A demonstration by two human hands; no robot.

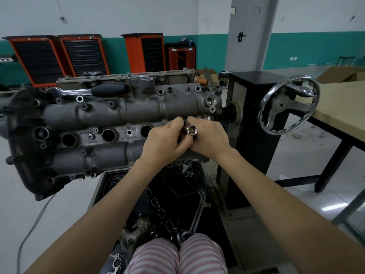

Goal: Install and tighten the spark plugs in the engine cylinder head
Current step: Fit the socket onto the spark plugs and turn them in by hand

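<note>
two hands meet in front of me over the right end of the cylinder head. nearest, below my knees, the stand's tray holds black gaskets and loose metal parts. my left hand has its fingers curled in against the spark plug socket; my right hand wraps its fingers round the same socket from the other side, so both pinch it between them. the socket's long axis tilts up toward me, its open hex mouth facing my eyes; whether a plug sits inside i cannot tell. the head's long axis runs left to right, with three open plug wells showing in a row left of my hands. beyond, a ratchet lies on the head's far edge, handle pointing right. at right the stand's handwheel is just beside a desk.
</note>
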